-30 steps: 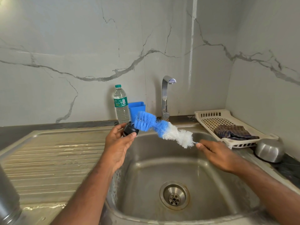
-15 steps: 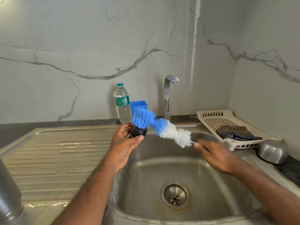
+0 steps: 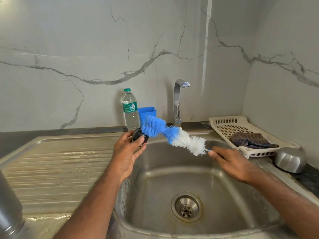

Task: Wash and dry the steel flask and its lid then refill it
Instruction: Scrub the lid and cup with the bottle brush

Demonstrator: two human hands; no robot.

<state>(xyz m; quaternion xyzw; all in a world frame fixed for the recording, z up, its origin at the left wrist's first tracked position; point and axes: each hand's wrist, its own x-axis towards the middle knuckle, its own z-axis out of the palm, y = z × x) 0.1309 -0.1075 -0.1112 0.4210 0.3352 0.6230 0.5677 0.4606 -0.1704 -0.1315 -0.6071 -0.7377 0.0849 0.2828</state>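
Note:
My left hand (image 3: 126,152) holds the small black flask lid (image 3: 139,136) between thumb and fingers above the sink's left rim. My right hand (image 3: 231,161) grips the thin handle of a blue and white bottle brush (image 3: 172,135), whose blue tip presses against the lid. The steel flask (image 3: 9,206) stands at the bottom left on the draining board, only partly in view. A plastic water bottle (image 3: 130,109) stands by the wall behind the lid.
The steel sink (image 3: 151,192) with its drain (image 3: 186,207) lies below both hands, the tap (image 3: 178,100) behind it shut off. A blue cup (image 3: 147,112) stands beside the bottle. At the right, a white rack (image 3: 224,125) holds a dark cloth (image 3: 250,139), next to an upturned steel bowl (image 3: 290,159).
The brush tip has shifted slightly against the lid and both hands have moved a little. The grips are the same.

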